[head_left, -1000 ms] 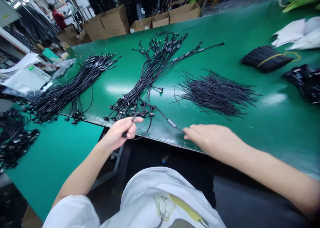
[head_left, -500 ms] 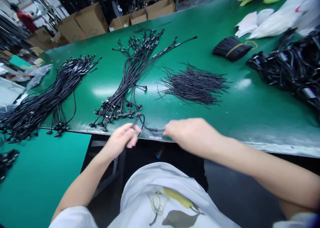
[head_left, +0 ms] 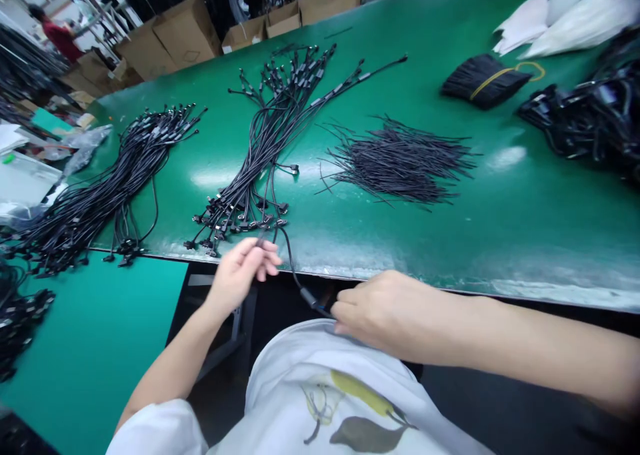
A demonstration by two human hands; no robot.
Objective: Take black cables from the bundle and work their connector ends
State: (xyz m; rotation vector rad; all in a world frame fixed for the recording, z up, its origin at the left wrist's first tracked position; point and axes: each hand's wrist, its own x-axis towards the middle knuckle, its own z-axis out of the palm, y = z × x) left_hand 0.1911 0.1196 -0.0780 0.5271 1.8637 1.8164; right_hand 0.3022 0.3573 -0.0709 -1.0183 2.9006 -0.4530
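My left hand (head_left: 240, 273) is closed on one end of a black cable (head_left: 291, 268), fingers partly curled. My right hand (head_left: 375, 312) pinches the cable just past its inline connector (head_left: 309, 298), above my white T-shirt (head_left: 305, 402). The cable hangs between both hands, in front of the green desk (head_left: 500, 222). On the desk, a bundle of black cables (head_left: 260, 148) lies nearest my left hand, with loose short black wires (head_left: 400, 165) to its right.
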